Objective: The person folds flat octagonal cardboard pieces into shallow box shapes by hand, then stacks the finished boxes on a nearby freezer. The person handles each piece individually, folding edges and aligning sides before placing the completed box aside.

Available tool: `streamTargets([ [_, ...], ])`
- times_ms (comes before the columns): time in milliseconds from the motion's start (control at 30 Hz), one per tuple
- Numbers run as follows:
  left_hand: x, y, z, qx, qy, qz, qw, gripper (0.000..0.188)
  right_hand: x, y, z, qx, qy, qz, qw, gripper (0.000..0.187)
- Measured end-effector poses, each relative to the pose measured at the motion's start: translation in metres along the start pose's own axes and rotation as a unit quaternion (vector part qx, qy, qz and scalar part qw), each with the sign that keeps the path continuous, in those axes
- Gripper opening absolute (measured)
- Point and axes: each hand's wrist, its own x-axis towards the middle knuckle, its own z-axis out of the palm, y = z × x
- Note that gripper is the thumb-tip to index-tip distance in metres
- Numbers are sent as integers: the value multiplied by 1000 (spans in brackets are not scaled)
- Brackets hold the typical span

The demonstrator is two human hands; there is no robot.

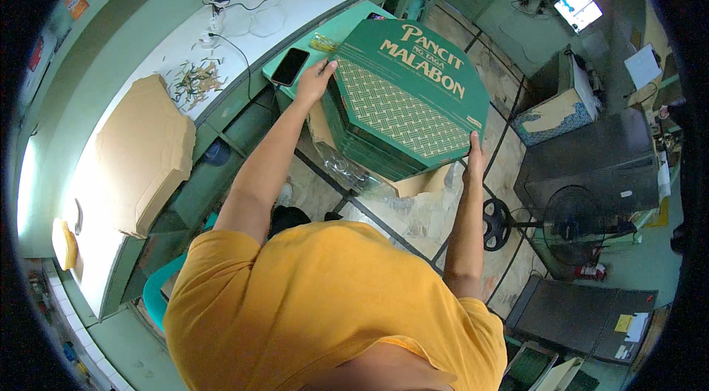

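Note:
In front of me a stack of green octagonal cardboard boxes shows a woven pattern and pale lettering on its top piece. My left hand grips the top piece's left edge, the fingers bent round it. On the right corner my right hand has its thumb on top; its other fingers are mostly hidden at the side. Brown cardboard and clear plastic wrap lie around the base of the stack. Nearest my left hand, a black phone rests on a light green surface.
Along the left runs a white counter with a brown octagonal cardboard piece, a pile of scraps and a charger with cables. A standing fan and dark cabinets stand to the right.

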Motion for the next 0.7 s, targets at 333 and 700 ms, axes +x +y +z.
streamTargets([
  [333, 4, -20, 3, -11, 6, -12, 1000, 68, 8, 18, -5, -19, 5, 40, 999, 76],
  [700, 14, -84, 24, -315, -118, -258, 906, 63, 32, 108, -4, 256, -51, 222, 939, 85],
])
